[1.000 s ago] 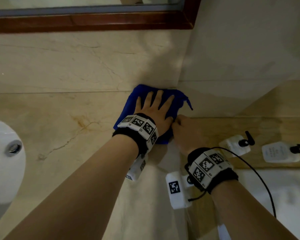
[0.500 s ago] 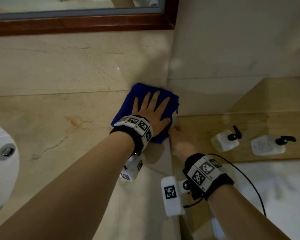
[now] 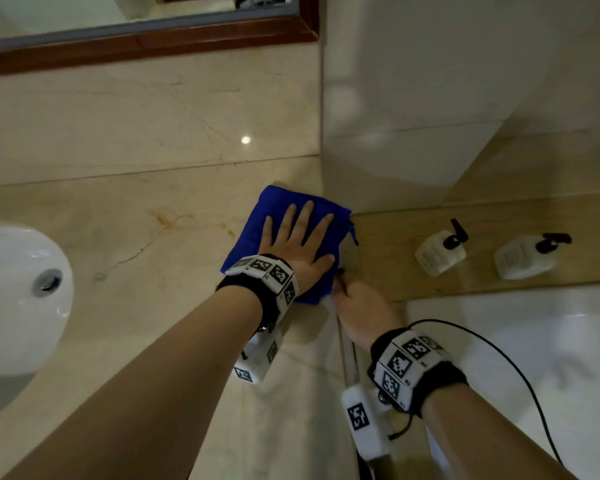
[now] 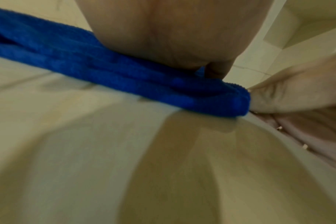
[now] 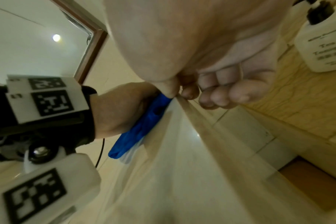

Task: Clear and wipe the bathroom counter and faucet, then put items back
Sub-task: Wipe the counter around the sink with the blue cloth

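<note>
While pressed flat at the bench (image 3: 146,237) corner:
cloth (image 3: 257,233): folded, long axis toward wall
left hand (image 3: 297,239): fingers spread flat on cloth
right hand (image 3: 359,308): curled, pinching cloth's near corner

The white pump bottle (image 5: 322,45) has a label reading "Tea", perhaps "Tea T…"; the rest is blurred

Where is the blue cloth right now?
In the head view, the blue cloth lies flat under the left hand, at the counter's right edge, near the wall corner.
</note>
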Tool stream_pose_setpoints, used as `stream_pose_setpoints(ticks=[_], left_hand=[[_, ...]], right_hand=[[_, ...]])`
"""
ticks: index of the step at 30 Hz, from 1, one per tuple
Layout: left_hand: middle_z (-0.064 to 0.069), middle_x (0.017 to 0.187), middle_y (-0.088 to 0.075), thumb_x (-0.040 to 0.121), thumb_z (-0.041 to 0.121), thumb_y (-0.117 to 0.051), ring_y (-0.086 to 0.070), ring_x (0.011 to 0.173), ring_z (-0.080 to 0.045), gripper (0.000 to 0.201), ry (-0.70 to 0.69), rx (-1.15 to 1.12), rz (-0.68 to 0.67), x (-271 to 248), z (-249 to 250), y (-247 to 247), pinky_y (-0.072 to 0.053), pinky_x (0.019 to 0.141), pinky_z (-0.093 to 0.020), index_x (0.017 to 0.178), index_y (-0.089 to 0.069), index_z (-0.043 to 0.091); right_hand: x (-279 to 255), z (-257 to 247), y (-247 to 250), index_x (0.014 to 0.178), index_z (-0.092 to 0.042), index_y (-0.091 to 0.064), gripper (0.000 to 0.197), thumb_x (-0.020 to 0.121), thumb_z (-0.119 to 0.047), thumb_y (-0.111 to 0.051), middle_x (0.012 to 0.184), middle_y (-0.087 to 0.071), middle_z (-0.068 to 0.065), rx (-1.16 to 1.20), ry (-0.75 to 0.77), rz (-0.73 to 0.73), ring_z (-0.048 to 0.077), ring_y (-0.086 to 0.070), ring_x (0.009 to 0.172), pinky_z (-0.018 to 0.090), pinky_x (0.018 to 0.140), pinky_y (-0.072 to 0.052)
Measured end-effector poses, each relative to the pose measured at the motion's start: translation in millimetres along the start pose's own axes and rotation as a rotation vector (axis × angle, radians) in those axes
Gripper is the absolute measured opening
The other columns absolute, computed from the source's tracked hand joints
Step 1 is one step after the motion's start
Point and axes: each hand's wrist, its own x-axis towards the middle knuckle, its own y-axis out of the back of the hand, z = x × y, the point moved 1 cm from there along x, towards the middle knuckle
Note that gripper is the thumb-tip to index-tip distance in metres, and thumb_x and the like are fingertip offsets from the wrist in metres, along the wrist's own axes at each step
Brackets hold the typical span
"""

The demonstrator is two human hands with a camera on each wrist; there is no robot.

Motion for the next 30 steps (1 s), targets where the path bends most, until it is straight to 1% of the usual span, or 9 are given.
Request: stream_pose_setpoints(ticks=[2,6,10,13,18,22,25,27,30], left_hand=[[0.008,0.156,0.026,0.094,0.059,-0.025,0.021,0.144,-0.020,0.069,-0.007,-0.015,-0.007,-12.0,2.2,-4.4,0.013,0.115,-0.051,0.147,0.015,0.041],[0.009,0.155,0.028,0.094,0.058,-0.025,0.023,0.144,-0.019,0.069,-0.032,-0.029,-0.018,-39.3,6.0,-15.4,0.014,0.115,-0.051,0.146,0.017,0.043],[0.009,0.154,0.030,0.094,0.060,-0.022,0.025,0.143,-0.020,0.068,-0.071,-0.021,-0.049,-71.2,8.1,-27.4,0.017,0.113,-0.052,0.145,0.020,0.042],[0.008,0.155,0.029,0.094,0.061,-0.019,0.024,0.143,-0.021,0.068,-0.094,-0.020,-0.034,-100.0,10.3,-40.5,0.016,0.114,-0.053,0.146,0.019,0.041],[0.007,0.155,0.027,0.093,0.061,-0.020,0.022,0.144,-0.022,0.068,-0.127,-0.022,0.001,-152.2,18.3,-62.0,0.015,0.114,-0.054,0.147,0.017,0.041],[0.006,0.154,0.030,0.093,0.062,-0.020,0.025,0.143,-0.022,0.069,-0.132,-0.032,-0.022,-187.6,29.7,-73.9,0.017,0.113,-0.054,0.146,0.019,0.040],[0.005,0.154,0.031,0.093,0.061,-0.020,0.026,0.143,-0.023,0.070,-0.137,-0.039,-0.021,-213.8,41.6,-83.1,0.016,0.113,-0.055,0.146,0.019,0.039],[0.005,0.154,0.031,0.093,0.061,-0.021,0.027,0.142,-0.023,0.070,-0.131,-0.047,-0.017,-230.5,51.3,-89.8,0.017,0.112,-0.055,0.147,0.018,0.038],[0.004,0.155,0.029,0.091,0.062,-0.016,0.026,0.143,-0.023,0.070,-0.088,-0.065,0.002,-253.5,66.4,-101.3,0.019,0.112,-0.054,0.147,0.018,0.037]], right_hand=[[-9.4,6.9,-5.5,0.083,-0.014,-0.050,0.032,0.101,-0.035,-0.034,0.069,-0.051,0.001,-0.016,-0.003,0.007,0.024,-0.052,0.068,0.030,0.051,-0.033],[-27.3,18.3,-17.9,0.081,-0.014,-0.051,0.037,0.102,-0.038,-0.030,0.076,-0.058,0.006,-0.094,0.045,0.087,0.025,-0.056,0.072,0.035,0.063,-0.043],[-60.3,28.8,-33.3,0.080,-0.015,-0.050,0.040,0.102,-0.039,-0.028,0.073,-0.055,0.003,-0.171,0.068,0.172,0.025,-0.056,0.071,0.035,0.064,-0.044],[-84.8,34.0,-45.2,0.091,-0.014,-0.057,0.044,0.102,-0.043,-0.025,0.080,-0.059,0.004,-0.159,-0.015,0.211,0.023,-0.056,0.074,0.034,0.068,-0.044],[-124.3,35.3,-55.9,0.101,-0.012,-0.057,0.045,0.103,-0.040,-0.022,0.093,-0.062,0.010,-0.327,-0.078,0.221,0.026,-0.055,0.080,0.032,0.070,-0.040],[-149.6,40.8,-58.5,0.084,-0.011,-0.053,0.040,0.104,-0.032,-0.025,0.089,-0.059,0.012,-0.286,-0.104,0.150,0.024,-0.049,0.075,0.030,0.067,-0.034],[-165.6,41.0,-53.7,0.079,-0.008,-0.052,0.036,0.103,-0.022,-0.029,0.080,-0.050,0.008,-0.312,-0.110,0.105,0.027,-0.051,0.076,0.028,0.065,-0.032],[-174.1,41.0,-50.4,0.075,-0.010,-0.050,0.035,0.102,-0.021,-0.030,0.078,-0.048,0.005,-0.284,-0.129,0.129,0.024,-0.047,0.070,0.028,0.065,-0.032],[-187.7,35.2,-50.3,0.071,-0.019,-0.046,0.039,0.102,-0.032,-0.028,0.074,-0.050,0.002,-0.312,-0.099,0.233,0.022,-0.047,0.070,0.030,0.065,-0.034]])
